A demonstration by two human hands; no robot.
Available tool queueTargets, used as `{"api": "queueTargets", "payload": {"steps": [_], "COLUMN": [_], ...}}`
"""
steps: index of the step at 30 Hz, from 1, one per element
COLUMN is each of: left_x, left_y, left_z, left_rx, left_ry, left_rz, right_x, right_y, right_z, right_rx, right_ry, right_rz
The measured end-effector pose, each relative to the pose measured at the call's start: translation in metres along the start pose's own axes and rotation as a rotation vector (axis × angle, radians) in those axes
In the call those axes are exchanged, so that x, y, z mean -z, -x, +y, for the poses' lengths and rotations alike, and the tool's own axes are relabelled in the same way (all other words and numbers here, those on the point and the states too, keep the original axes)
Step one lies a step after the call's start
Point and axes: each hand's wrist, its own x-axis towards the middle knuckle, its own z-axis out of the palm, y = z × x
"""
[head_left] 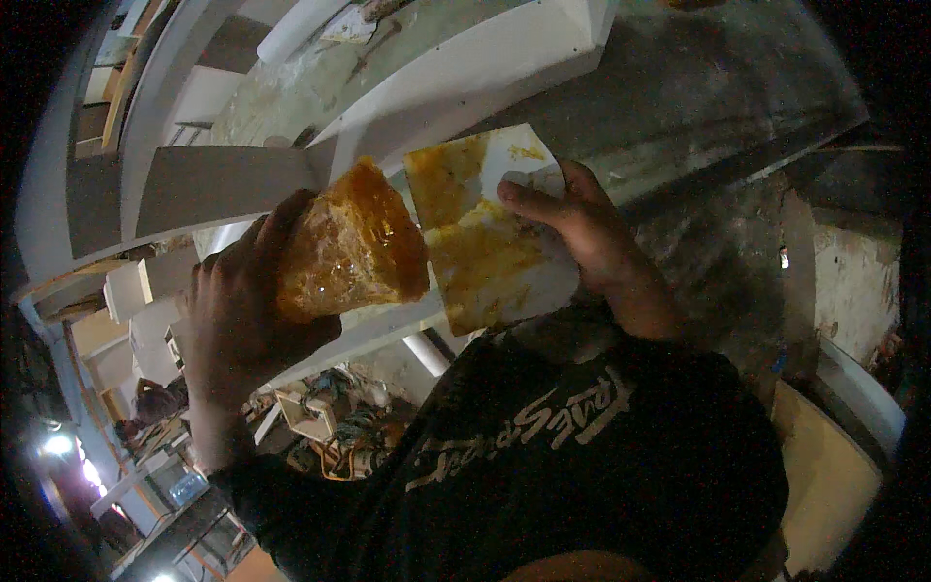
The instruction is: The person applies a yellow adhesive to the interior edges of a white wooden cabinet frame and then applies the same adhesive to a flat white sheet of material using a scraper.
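In the head view, an amber lump (354, 242), translucent and glossy, is gripped by the left hand (242, 296), whose fingers are curled around its left side, with the thumb laid along its lower edge; the fingertips behind the lump are hidden. A thin smeared panel (475, 233), white with yellow-brown streaks, is pinched by the right hand (587, 228) at its right edge: the right thumb (533, 202) is pressed flat on the near face, and the other fingers are mostly concealed behind. The lump is placed to the right of the left fingers, and its broad, rough end is turned away from them toward the panel. The panel is placed to the left of the right fingers, its long axis slanted from above the thumb to below it, so that its long free edge is presented to the lump. By that edge the two are brought just beside each other; whether they touch cannot be told. The lump is nearer to the left hand, the panel to the right. Beyond both sets of fingers, a long pale board (465, 73) is seen; below the left fingers, cluttered odds and ends (339, 427) are strewn.
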Motion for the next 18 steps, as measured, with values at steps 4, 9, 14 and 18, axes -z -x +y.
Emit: {"api": "queueTargets", "payload": {"steps": [4,9,14,18], "left_x": [-0.014,-0.067,-0.076,-0.067], "left_y": [-0.013,-0.077,-0.14,-0.2], "left_z": [-0.011,-0.035,-0.024,-0.003], "left_rx": [0.002,-0.074,0.092,0.023], "left_ry": [0.01,0.306,0.106,0.06], "left_rz": [0.072,0.233,0.222,0.227], "right_x": [0.002,0.04,0.08,0.107], "right_y": [-0.011,-0.037,-0.057,-0.061], "right_z": [0.002,0.012,0.018,0.008], "right_rx": [0.028,0.062,0.197,0.204], "right_ry": [0.071,-0.046,-0.113,-0.211], "right_rz": [0.138,0.321,0.372,0.483]}}
